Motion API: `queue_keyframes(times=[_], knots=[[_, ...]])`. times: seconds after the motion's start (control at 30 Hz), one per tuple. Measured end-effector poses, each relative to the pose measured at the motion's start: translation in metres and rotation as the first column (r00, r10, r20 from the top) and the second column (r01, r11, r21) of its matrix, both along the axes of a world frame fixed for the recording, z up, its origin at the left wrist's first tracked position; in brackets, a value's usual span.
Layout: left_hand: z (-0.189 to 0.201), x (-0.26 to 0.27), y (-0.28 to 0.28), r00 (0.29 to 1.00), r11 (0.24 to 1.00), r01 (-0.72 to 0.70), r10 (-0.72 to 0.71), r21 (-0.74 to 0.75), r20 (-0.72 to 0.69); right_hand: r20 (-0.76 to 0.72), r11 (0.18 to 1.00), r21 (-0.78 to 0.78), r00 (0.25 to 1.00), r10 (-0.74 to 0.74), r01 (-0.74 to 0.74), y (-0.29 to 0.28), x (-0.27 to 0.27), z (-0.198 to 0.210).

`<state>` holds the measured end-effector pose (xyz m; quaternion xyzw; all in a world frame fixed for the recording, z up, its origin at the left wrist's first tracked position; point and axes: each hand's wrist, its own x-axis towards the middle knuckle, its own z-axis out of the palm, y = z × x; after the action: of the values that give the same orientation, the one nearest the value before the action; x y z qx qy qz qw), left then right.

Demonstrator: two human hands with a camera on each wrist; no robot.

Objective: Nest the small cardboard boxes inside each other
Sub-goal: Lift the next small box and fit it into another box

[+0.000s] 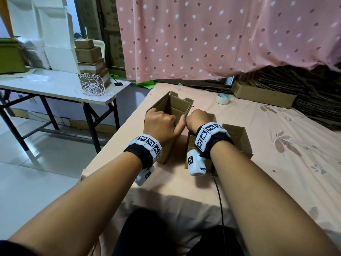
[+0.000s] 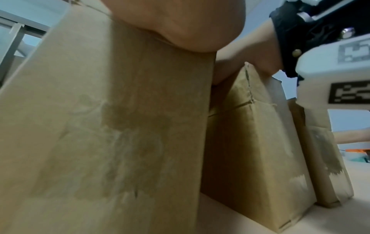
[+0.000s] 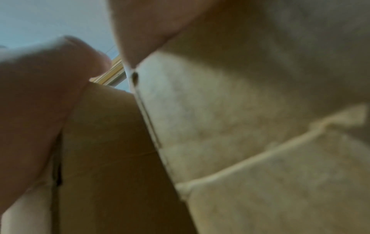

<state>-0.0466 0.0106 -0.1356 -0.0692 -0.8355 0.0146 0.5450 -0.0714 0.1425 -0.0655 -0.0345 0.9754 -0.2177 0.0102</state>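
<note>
Left hand (image 1: 160,124) grips tall open brown cardboard box (image 1: 177,105) rim; right hand (image 1: 197,119) grasps neighbouring shorter brown carton (image 1: 238,139). Risk: upright flaps snag, rim buckles, box tips.

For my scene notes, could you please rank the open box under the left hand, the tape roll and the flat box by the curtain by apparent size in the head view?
1. Open box
2. Flat box, farther off, so its rank is unsure
3. Tape roll
</note>
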Motion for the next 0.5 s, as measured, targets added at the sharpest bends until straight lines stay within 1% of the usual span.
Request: queue_keyframes(times=[0.1,0.17,0.33,0.5], knots=[[0.002,-0.004,-0.004,0.996,0.993,-0.089,0.090,0.078,-0.006,0.005,1.000,-0.015,1.000,-0.005,0.005,-0.003,-0.005,-0.001],[0.002,-0.008,-0.005,0.993,0.988,-0.110,0.113,0.109,-0.028,-0.004,1.000,-0.026,1.000,-0.002,0.001,-0.006,-0.009,-0.001],[-0.003,-0.015,-0.003,0.996,0.991,-0.072,0.077,0.112,-0.036,-0.025,0.998,-0.052,0.999,-0.026,0.024,-0.009,-0.020,-0.004],[-0.004,-0.018,-0.002,0.997,0.990,-0.070,0.073,0.119,-0.017,-0.023,0.996,-0.091,0.999,-0.023,0.021,-0.012,-0.027,-0.004]])
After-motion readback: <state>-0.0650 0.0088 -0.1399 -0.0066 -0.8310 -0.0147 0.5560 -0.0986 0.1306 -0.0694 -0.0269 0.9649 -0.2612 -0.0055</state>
